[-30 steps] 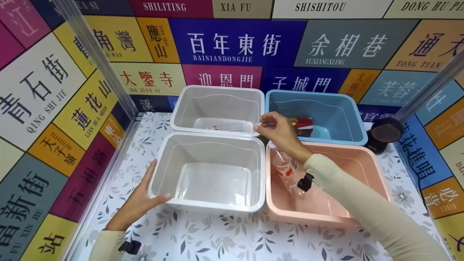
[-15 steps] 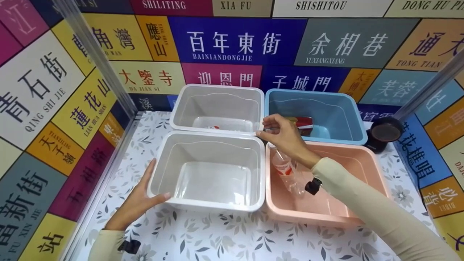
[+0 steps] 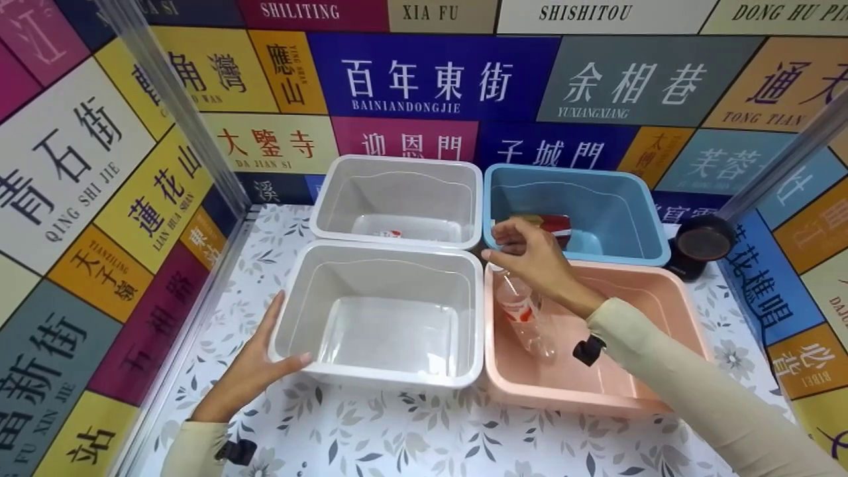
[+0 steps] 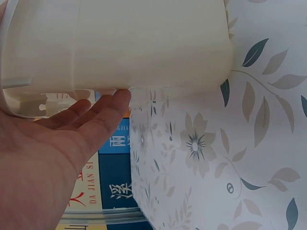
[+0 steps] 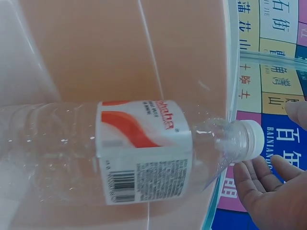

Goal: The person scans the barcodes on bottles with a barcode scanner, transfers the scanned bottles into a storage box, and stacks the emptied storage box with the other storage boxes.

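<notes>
As the bottle (image 5: 144,155) leans, clear, white-capped

Clear bottle (image 3: 520,311), peach bin (image 3: 563,393), blue bin (image 3: 596,205), 2 white bins (image 3: 411,285), grey-leafed white tabletop (image 3: 397,434).

Right wrist view crops bottle (image 5: 144,151); red item (image 3: 558,228) part-hidden

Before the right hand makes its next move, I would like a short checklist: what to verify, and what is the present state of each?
1. Bottle inside the pink bin: ok, though tilted.
2. Cap on the bottle: ok.
3. Right hand gripping the bottle: not ok; it is near the cap, but its fingers are not curled around it.
4. Fingers touching the cap: cannot tell.
5. Left hand at the front white bin: ok, alongside its left side.
</notes>
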The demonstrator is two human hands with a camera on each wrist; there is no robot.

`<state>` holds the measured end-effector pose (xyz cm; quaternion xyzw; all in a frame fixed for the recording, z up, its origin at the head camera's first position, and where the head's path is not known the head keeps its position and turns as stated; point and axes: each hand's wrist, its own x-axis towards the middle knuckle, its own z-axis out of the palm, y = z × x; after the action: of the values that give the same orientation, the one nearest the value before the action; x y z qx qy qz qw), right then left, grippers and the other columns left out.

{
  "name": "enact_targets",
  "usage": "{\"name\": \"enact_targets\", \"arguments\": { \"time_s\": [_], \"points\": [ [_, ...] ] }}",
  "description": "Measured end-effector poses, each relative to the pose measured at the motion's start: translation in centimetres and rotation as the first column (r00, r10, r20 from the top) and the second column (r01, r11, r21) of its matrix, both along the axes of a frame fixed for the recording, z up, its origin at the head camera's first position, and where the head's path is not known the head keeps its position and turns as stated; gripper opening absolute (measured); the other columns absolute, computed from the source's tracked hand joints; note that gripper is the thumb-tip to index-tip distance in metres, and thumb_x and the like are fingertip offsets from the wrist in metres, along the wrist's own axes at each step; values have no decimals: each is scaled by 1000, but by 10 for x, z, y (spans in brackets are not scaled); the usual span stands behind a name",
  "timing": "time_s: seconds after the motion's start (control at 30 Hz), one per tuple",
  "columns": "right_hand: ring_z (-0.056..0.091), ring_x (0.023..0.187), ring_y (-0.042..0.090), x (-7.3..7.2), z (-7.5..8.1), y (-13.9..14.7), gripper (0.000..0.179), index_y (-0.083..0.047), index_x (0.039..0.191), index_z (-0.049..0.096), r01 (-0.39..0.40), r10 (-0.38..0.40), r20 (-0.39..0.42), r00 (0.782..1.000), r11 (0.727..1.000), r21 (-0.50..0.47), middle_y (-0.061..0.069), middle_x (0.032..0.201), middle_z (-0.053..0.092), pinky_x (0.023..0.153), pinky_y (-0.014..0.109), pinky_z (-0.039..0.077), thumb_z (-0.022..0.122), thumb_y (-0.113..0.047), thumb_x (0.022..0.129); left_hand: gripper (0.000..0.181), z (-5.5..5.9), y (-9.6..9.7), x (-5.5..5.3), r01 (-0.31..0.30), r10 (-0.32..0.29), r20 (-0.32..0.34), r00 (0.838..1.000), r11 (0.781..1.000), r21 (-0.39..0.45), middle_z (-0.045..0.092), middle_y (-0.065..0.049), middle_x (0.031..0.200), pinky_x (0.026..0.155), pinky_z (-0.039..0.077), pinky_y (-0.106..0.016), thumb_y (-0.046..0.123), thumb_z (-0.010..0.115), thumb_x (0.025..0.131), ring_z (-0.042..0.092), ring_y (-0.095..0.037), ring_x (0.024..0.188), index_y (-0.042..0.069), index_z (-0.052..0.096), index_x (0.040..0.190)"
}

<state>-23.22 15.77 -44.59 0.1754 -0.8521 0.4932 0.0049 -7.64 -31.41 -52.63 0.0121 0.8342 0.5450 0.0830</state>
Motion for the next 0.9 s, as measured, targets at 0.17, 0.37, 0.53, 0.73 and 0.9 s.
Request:
{"name": "enact_targets", "arguments": {
  "time_s": [0.17,0.37,0.53,0.73,0.9],
  "points": [
    [67,109,32,7,-2,11,48,-8,122,64,8,-8,-7,1000,1000,-15,14,122,66,95,45,55,84,-31,85,109,2,1,0,-12,12,12,1000,999,-31,-3,12,168,112,12,-76,37,81,85,5,-34,154,58,1,156],
    [66,109,42,24,9,15,41,2,120,63,-6,6,-13,1000,1000,-31,24,121,64,97,53,52,81,-10,86,106,1,0,1,-12,12,21,1000,1000,-14,-3,6,169,112,17,-73,36,79,87,11,-37,152,59,1,155],
    [63,111,46,36,18,17,40,7,119,62,-24,24,-18,1000,1000,0,30,119,63,98,59,50,81,-5,85,108,0,0,1,-12,13,10,1000,1000,-26,-3,9,168,112,16,-75,37,80,86,10,-37,152,59,1,155],
    [66,106,42,28,-6,29,44,6,119,63,-39,39,-48,998,999,14,25,115,66,94,56,53,84,-8,83,109,-1,0,0,-12,12,0,1000,999,-40,-5,16,167,112,9,-77,37,80,85,2,-33,154,58,0,156],
    [67,103,33,24,-19,37,46,-2,120,65,-52,56,-62,997,997,55,16,113,67,92,51,55,86,-17,83,108,1,1,1,-14,14,12,1000,1000,-18,-2,17,167,112,11,-76,38,81,85,3,-30,154,58,1,156]
  ]
}}
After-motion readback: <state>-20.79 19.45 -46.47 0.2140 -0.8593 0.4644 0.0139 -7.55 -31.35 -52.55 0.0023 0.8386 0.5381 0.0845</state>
